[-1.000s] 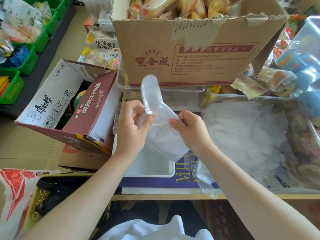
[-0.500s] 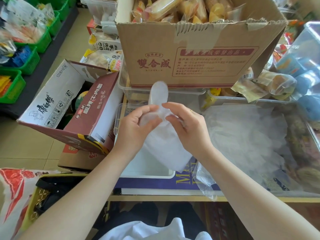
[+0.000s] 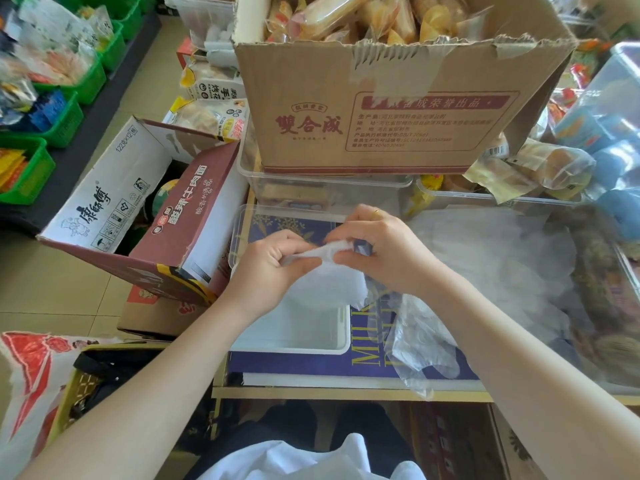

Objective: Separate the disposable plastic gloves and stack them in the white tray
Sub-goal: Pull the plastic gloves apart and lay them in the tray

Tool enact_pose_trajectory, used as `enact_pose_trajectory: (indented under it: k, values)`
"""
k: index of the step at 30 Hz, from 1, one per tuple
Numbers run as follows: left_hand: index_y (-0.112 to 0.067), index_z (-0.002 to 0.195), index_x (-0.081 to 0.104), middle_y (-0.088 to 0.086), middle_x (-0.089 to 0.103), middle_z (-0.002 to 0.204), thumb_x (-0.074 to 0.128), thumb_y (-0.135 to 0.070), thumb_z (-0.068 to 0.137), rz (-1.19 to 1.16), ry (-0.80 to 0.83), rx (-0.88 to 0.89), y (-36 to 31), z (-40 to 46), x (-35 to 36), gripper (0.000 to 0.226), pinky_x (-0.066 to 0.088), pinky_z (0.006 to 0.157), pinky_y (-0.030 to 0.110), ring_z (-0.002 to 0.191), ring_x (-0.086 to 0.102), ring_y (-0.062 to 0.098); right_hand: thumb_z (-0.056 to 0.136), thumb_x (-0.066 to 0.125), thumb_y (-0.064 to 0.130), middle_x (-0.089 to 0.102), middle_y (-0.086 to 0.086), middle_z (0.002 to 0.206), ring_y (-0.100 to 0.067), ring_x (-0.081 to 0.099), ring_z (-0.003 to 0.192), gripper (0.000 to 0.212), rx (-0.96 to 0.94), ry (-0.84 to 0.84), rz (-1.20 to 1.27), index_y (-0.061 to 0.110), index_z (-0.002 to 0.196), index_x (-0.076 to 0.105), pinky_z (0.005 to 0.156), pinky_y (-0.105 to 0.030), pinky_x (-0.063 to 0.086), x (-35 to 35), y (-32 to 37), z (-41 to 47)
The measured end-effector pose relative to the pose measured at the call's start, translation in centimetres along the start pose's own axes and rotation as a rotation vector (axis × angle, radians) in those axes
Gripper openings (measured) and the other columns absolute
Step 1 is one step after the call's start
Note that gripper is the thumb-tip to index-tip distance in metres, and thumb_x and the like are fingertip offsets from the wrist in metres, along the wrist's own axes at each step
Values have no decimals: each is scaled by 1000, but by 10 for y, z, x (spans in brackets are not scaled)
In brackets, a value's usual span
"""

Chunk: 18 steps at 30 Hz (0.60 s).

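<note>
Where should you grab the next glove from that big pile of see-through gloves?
Probably a loose edge on the pile's near left side, where one flap hangs free toward the white tray. Pinch it from above with fingertips; the sheets are thin, flat and layered, so a free edge should peel off alone.

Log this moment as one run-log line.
left hand: pinches glove | right hand: pinches glove | plastic glove: held above white tray | glove pile: right of tray

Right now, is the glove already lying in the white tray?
No: both the left hand and right hand pinch the glove above the white tray.
</note>
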<state>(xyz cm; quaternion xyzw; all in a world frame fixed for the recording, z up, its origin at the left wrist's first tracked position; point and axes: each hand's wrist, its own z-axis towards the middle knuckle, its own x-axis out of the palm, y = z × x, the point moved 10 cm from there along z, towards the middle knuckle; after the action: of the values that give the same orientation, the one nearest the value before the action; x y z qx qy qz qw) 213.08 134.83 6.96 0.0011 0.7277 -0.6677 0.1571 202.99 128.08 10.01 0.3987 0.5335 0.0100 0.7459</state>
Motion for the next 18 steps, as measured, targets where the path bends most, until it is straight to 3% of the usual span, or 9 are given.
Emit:
enact_pose_trajectory:
  k: [3, 5, 7, 12, 15, 18]
  values:
    - [-16, 79, 68, -15, 59, 75, 63, -7, 83, -113, -32, -49, 8, -3, -4, 12, 40, 70, 13, 72, 54, 0, 81, 71, 20, 50, -2, 123, -14, 41, 108, 12, 109, 221, 128, 16, 89, 62, 82, -22, 31, 25, -14, 0]
    - [-16, 81, 69, -8, 65, 77, 62, -10, 83, -275, -111, -156, 24, -9, -9, 9, 45, 70, 19, 73, 58, 6, 84, 67, 15, 59, -3, 102, -13, 51, 89, 11, 228, 295, 347, 12, 92, 59, 76, -31, 38, 43, -25, -4]
    - [-23, 77, 72, -7, 70, 76, 64, -17, 79, -479, -232, -316, 51, -18, -15, 11, 51, 67, 22, 73, 64, 8, 84, 65, 14, 56, -4, 83, -14, 49, 76, 14, 322, 311, 463, 7, 92, 55, 69, -32, 39, 61, -37, -7]
    - [-20, 85, 67, -4, 72, 77, 59, -14, 89, -667, -428, -627, 122, -45, -26, 11, 51, 73, 32, 75, 66, 15, 85, 62, 6, 55, -4, 75, -16, 51, 70, 2, 569, 358, 583, 6, 86, 61, 64, -28, 39, 108, -71, -25]
    - [-12, 81, 64, 6, 68, 83, 59, -18, 91, -476, -407, -766, 155, -59, -30, 12, 48, 72, 32, 76, 62, 20, 85, 59, 4, 58, -4, 72, -17, 52, 65, 10, 784, 230, 585, 12, 82, 63, 60, -25, 43, 131, -94, -32]
    - [-9, 65, 44, 6, 44, 66, 50, -24, 95, 104, -187, -717, 161, -49, -37, 34, 29, 54, 26, 60, 42, 17, 84, 53, 6, 59, -5, 78, -18, 52, 66, 13, 909, 127, 395, 10, 91, 63, 56, -25, 40, 146, -107, -35]
